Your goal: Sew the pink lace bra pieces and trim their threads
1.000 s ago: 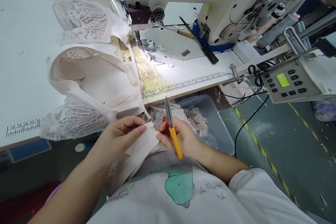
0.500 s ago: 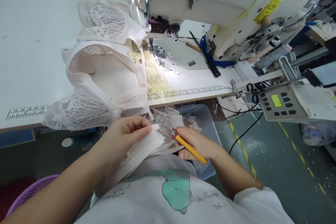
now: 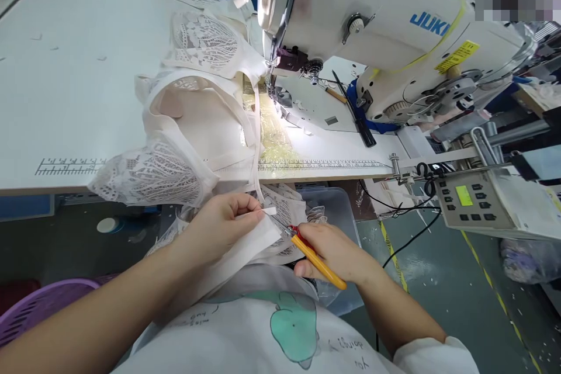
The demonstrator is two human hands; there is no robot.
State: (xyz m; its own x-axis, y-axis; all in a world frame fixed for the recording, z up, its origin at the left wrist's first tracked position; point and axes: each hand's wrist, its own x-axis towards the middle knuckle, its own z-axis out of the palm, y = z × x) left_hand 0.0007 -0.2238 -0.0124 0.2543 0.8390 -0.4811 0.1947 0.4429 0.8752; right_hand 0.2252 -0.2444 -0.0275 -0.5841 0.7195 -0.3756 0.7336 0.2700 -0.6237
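Note:
My left hand [image 3: 232, 222] is closed in a pinch on a white fabric band [image 3: 258, 239], whose cut end sticks out past the thumb. My right hand [image 3: 331, 251] grips orange-handled snips [image 3: 318, 262], with a bit of red showing at the fingers. Their thin metal tips lie at the band's end, close to my left fingertips; whether the blades touch the cloth is hard to see. Below the table edge, white lace pieces [image 3: 287, 210] hang behind the snips. A white lace bra [image 3: 193, 123] lies on the table beside the needle area, one strap dangling over the edge.
A JUKI sewing machine [image 3: 377, 17] stands over the table [image 3: 79, 99], with a black-handled tool [image 3: 362, 128] on its bed. At right is a control panel [image 3: 475, 196]. A clear plastic bin [image 3: 346, 216] sits under the edge, and a purple basket [image 3: 52, 298] at lower left.
The camera view has shifted, so the table and machine appear further right. The snips' tips have come closer to the band's end by my left fingers. Both hands keep their holds.

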